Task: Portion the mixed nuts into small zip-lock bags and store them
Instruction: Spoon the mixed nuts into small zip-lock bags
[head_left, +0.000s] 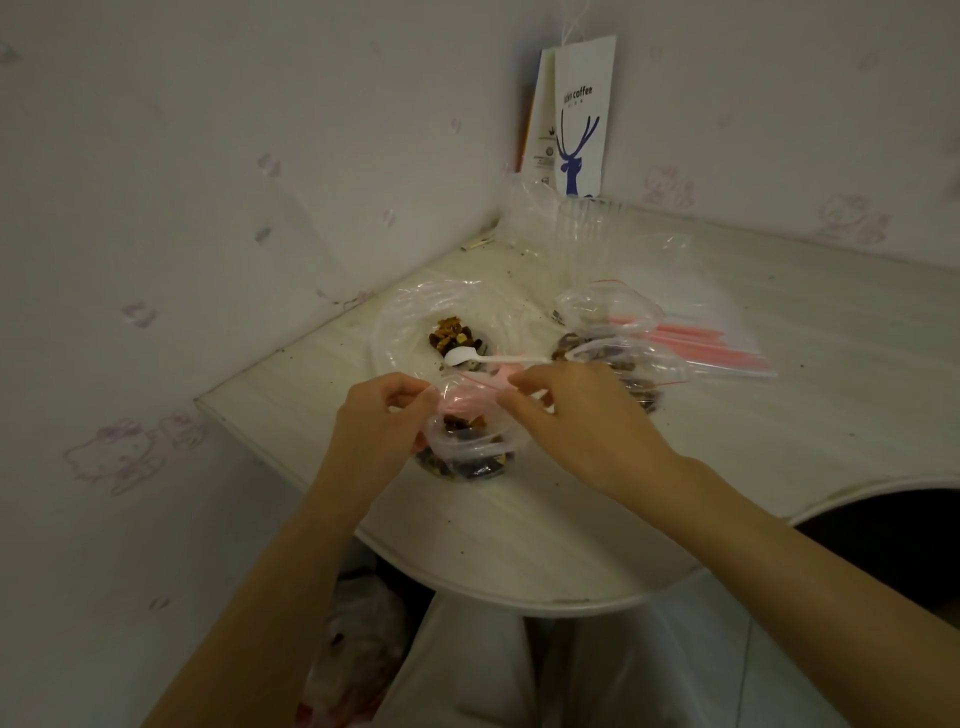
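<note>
The bag (470, 441) rests on the table (571, 530) near its front edge, partly filled with nuts (457, 465). The left hand (384, 415) pinches the left end of the pink zip strip; the right hand (576, 410) pinches the right end. The mouth does not look fully closed.

Step in hand, by judgement: sealing. Align both strip halves, press from one end to the other, and expel air before the last section closes. Keep nuts below the strip so the seal seats cleanly.

Behind the hands lies the source bag (441, 322) with few nuts left, and a white spoon (493, 357) rests across it. Filled bags (613, 338) and spare bags (717, 348) lie to the right rear. The table curves away close to the bag, so avoid pulling it toward the body. Open room lies right of the right hand.
</note>
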